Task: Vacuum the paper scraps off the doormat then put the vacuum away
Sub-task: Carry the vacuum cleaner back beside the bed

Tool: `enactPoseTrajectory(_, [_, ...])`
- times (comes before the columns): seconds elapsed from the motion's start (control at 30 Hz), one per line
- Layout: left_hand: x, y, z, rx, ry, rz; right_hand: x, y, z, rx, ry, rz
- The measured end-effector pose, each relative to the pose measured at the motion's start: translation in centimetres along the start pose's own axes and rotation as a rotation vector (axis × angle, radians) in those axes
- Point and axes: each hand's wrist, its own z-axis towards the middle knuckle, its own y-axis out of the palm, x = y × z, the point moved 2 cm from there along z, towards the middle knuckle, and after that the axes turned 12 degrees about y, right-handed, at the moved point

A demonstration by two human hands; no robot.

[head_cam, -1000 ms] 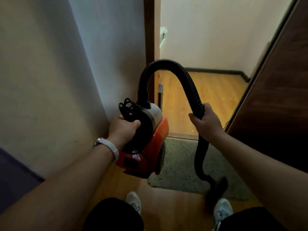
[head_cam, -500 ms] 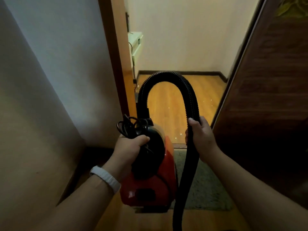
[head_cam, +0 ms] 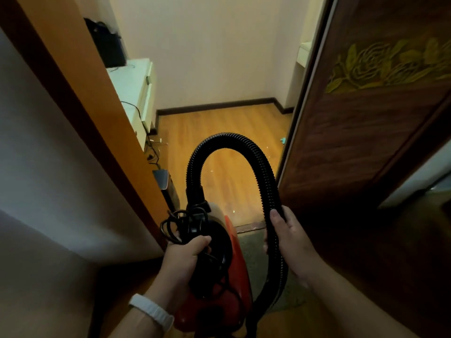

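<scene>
I carry a red and black canister vacuum (head_cam: 234, 291) off the floor. My left hand (head_cam: 188, 252) grips its black top handle, with a bundle of black cord (head_cam: 174, 226) looped beside my fingers. The ribbed black hose (head_cam: 246, 145) arches up from the vacuum's front and comes down on the right, where my right hand (head_cam: 290, 237) holds it. The nozzle end is out of view below. The grey-green doormat (head_cam: 253, 254) lies under the vacuum, at the door threshold. A few pale specks (head_cam: 211, 170) dot the wooden floor beyond.
A dark carved wooden door (head_cam: 366, 132) stands open on the right. An orange-brown door frame (head_cam: 80, 98) and pale wall bound the left. Beyond lies a room with a wooden floor (head_cam: 219, 128), a white cabinet (head_cam: 136, 91) with cables, and a small dark stand (head_cam: 166, 184).
My view has lifted and moved toward the doorway, showing more of the room ahead. Both hands keep their hold; the vacuum now hangs straighter in front of me.
</scene>
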Motion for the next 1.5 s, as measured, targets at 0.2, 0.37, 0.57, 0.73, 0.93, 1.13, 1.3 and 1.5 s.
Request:
enactPoseTrajectory(0.2, [10.9,5.4,-3.0,-0.095,0.035,0.061,-10.4,-5.3,-5.7,0.296,-0.076,0.103])
enactPoseTrajectory(0.37, [17.1,10.5,-5.2,-0.185,0.187,0.115,-16.2,-12.2,-10.2,0.423,-0.197,0.115])
enactPoseTrajectory(0.57, [20.5,19.0,-7.8,-0.207,0.279,0.087,-18.9,-20.8,-15.2,0.428,-0.266,0.087])
enactPoseTrajectory(0.73, [22.2,27.2,-10.5,-0.249,0.32,0.056,-19.5,-28.1,-18.4,0.398,-0.325,-0.04])
enactPoseTrajectory(0.93, [21.9,36.5,-13.9,-0.344,0.303,0.054,-18.9,-36.7,-22.2,0.572,-0.363,0.05])
enactPoseTrajectory(1.13, [20.8,45.3,-15.8,-0.454,0.263,0.085,-17.2,-44.0,-26.9,0.654,-0.398,0.105])
enactPoseTrajectory(1.3, [19.4,53.0,-16.5,-0.562,0.201,0.039,-16.2,-48.9,-29.6,0.767,-0.334,-0.009])
enactPoseTrajectory(1.5, [17.0,63.1,-16.3,-0.73,0.12,0.034,-14.7,-56.1,-29.7,0.983,-0.218,0.087])
